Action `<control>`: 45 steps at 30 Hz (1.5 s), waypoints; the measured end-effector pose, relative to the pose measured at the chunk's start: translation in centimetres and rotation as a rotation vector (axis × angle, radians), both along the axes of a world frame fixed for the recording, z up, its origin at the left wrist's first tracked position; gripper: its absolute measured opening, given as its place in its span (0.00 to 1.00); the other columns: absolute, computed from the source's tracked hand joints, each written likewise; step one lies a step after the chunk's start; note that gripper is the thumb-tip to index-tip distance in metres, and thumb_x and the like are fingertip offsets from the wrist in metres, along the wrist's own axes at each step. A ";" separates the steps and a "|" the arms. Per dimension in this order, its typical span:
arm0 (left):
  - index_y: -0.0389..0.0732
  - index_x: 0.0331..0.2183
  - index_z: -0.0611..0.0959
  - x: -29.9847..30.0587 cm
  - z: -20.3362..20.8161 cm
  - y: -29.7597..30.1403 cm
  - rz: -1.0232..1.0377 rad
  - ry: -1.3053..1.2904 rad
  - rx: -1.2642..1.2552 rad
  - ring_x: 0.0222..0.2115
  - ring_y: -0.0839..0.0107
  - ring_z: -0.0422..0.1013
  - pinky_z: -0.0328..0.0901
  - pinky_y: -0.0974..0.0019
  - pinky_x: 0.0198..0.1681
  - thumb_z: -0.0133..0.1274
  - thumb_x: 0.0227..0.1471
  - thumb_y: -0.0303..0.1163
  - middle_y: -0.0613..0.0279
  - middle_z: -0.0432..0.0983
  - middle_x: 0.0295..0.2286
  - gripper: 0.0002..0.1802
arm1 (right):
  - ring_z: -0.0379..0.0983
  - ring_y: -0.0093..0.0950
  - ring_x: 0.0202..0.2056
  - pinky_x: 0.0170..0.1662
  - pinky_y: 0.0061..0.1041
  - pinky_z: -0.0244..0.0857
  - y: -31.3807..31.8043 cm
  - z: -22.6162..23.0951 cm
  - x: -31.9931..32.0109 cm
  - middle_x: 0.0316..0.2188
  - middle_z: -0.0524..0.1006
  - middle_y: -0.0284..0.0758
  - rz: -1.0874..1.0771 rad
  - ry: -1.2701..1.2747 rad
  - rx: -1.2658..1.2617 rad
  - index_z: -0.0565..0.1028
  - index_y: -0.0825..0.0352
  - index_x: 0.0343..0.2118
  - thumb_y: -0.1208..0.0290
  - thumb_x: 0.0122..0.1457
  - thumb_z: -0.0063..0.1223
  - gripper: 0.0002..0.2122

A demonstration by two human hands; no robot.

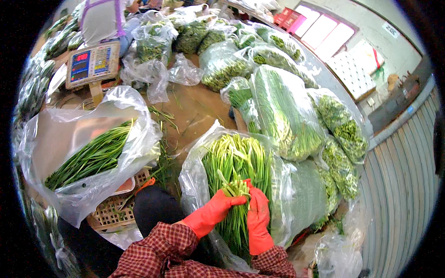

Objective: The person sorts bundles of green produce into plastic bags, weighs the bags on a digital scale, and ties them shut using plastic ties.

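Observation:
Both my hands wear orange-red rubber gloves. My left hand (212,214) is closed round a small bunch of garlic chives (236,188), its pale cut ends pointing up. Right beside that bunch, my right hand (259,217) has its fingertips pinched together; whatever lies between them is too small to make out. Below and beyond both hands, a large clear plastic bag (191,178) stands with its mouth open, packed with more garlic chives (237,150), pale ends upward. The leaves of the held bunch hang down between my wrists over the bag.
On the left, another open plastic bag (39,139) holds loose green chives (92,153) above a tan plastic basket (109,215). Behind it stands a digital scale (92,65). Several filled vegetable bags (287,111) line the right and back. A person (102,21) is at the upper left.

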State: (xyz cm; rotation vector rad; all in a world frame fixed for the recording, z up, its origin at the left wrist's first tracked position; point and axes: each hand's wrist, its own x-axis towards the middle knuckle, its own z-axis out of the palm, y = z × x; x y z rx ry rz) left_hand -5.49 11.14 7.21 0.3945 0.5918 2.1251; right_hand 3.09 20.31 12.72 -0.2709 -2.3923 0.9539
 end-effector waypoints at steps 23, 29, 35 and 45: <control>0.38 0.53 0.61 -2.8 -4.0 1.2 0.167 0.070 -0.732 0.40 0.55 0.71 0.67 0.56 0.42 0.55 0.46 0.39 0.46 0.70 0.44 0.36 | 0.71 0.30 0.40 0.45 0.27 0.66 4.0 22.4 1.8 0.42 0.73 0.36 0.145 0.267 -0.160 0.63 0.63 0.54 0.67 0.49 0.58 0.28; 0.43 0.55 0.59 1.5 0.6 -3.0 -0.669 -0.395 -0.080 0.43 0.45 0.67 0.63 0.42 0.45 0.38 0.45 0.71 0.45 0.63 0.50 0.48 | 0.71 0.38 0.42 0.47 0.38 0.63 3.6 12.0 1.0 0.40 0.74 0.37 0.417 -0.174 0.956 0.69 0.63 0.48 0.64 0.50 0.49 0.21; 0.49 0.55 0.65 4.4 -2.4 -3.3 -0.597 -0.543 -0.126 0.55 0.61 0.57 0.49 0.41 0.58 0.37 0.54 0.59 0.58 0.63 0.53 0.33 | 0.57 0.42 0.56 0.60 0.39 0.48 -0.9 2.8 3.4 0.54 0.63 0.42 0.289 -0.452 0.677 0.60 0.64 0.56 0.72 0.38 0.56 0.36; 0.40 0.52 0.68 5.3 -2.7 -2.1 -0.698 -0.445 -0.086 0.44 0.57 0.70 0.68 0.50 0.45 0.36 0.54 0.60 0.52 0.70 0.46 0.36 | 0.61 0.31 0.54 0.57 0.32 0.55 0.1 -0.5 12.3 0.51 0.67 0.37 -0.569 0.091 -0.927 0.66 0.67 0.50 0.82 0.49 0.46 0.22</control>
